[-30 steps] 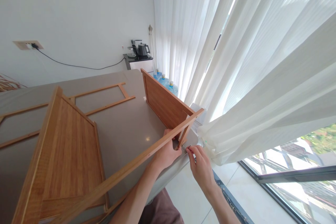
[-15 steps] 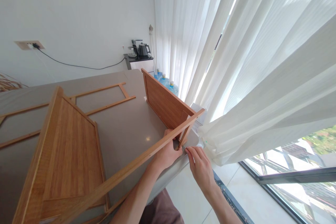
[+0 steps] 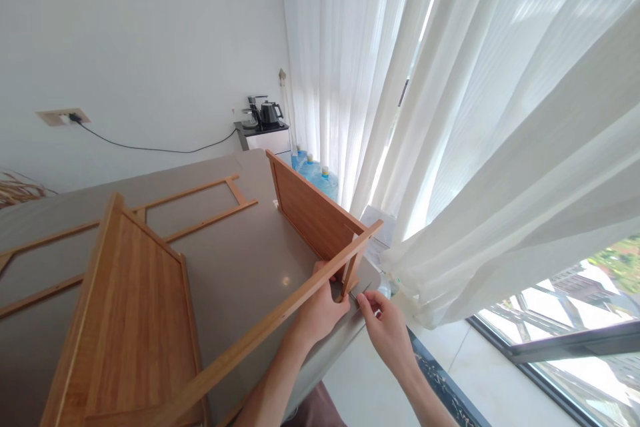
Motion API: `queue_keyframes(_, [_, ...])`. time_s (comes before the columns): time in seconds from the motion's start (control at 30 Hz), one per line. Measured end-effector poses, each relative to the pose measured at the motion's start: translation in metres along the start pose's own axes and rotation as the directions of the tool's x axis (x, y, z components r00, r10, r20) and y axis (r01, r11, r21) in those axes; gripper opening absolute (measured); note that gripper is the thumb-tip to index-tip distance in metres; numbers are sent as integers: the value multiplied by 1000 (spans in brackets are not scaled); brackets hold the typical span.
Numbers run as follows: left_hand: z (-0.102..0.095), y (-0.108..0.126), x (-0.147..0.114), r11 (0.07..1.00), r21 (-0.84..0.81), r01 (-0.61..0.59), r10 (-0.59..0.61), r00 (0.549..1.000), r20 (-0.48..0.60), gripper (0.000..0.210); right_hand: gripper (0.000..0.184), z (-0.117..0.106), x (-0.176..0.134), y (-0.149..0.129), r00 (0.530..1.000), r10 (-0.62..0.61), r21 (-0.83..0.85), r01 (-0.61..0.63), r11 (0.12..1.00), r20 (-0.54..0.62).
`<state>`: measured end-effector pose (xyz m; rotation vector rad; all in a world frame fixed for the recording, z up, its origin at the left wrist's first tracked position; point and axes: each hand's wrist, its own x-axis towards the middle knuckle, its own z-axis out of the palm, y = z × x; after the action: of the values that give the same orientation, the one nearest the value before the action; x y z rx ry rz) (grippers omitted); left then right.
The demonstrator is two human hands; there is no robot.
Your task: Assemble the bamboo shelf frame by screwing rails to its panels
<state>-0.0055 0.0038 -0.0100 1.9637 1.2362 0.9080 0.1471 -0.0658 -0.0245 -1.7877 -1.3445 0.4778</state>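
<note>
A wooden frame [image 3: 280,312] stands on the table with a wood panel [image 3: 315,203] joined at its far right end. My left hand [image 3: 320,310] reaches beneath the frame's long rail, closed around the lower corner where a short upright [image 3: 352,272] meets the panel. Just right of that corner, my right hand [image 3: 384,320] pinches a thin metal hex key [image 3: 354,295] whose tip points at the upright. Its contact with the joint is too small to make out. A second wood panel [image 3: 135,313] rises at the near left, joined to the same frame.
Another ladder-like wooden frame [image 3: 210,220] lies flat on the grey table [image 3: 240,280]. White curtains [image 3: 450,167] hang close on the right, by a window. At the back are a kettle [image 3: 271,113] on a small cabinet and several blue water bottles [image 3: 323,180].
My right hand has turned, its fingers shifting around the hex key. The left hand keeps its hold on the corner. The view has tilted slightly upward.
</note>
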Motion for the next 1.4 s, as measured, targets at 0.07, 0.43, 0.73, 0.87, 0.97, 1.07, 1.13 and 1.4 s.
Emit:
queue_keyframes(0.07, [-1, 1, 0, 1000, -11, 6, -6, 1000, -1, 37, 47, 0, 0, -1, 999, 30, 16, -31, 999, 16])
queue_keyframes(0.43, [-1, -1, 1, 1000, -29, 5, -5, 1000, -7, 38, 39, -4, 5, 5, 998, 31, -17, -30, 999, 49])
queue_keyframes(0.73, [0, -2, 0, 999, -38, 9, -9, 1000, -9, 38, 27, -5, -9, 7, 974, -228, -115, 227, 967, 11])
queue_keyframes(0.87, [-1, 1, 1, 1000, -26, 9, -9, 1000, -3, 37, 24, 0, -10, 11, 948, -317, -142, 313, 939, -10])
queue_keyframes(0.97, [-1, 1, 1, 1000, -21, 9, -9, 1000, -4, 38, 22, 5, -11, 14, 928, -371, -168, 360, 918, -36])
queue_keyframes(1.07, [-1, 0, 1, 1000, -21, 7, -7, 1000, -3, 38, 20, 9, -12, 18, 902, -426, -206, 406, 890, -62])
queue_keyframes(1.13, [0, 0, 0, 1000, -22, 7, -7, 1000, -2, 38, 18, 10, -11, 21, 882, -465, -229, 439, 869, -72])
queue_keyframes(1.4, [0, -1, 0, 1000, -15, 2, -2, 1000, 3, 39, 16, 17, -14, 28, 843, -523, -252, 483, 839, -126])
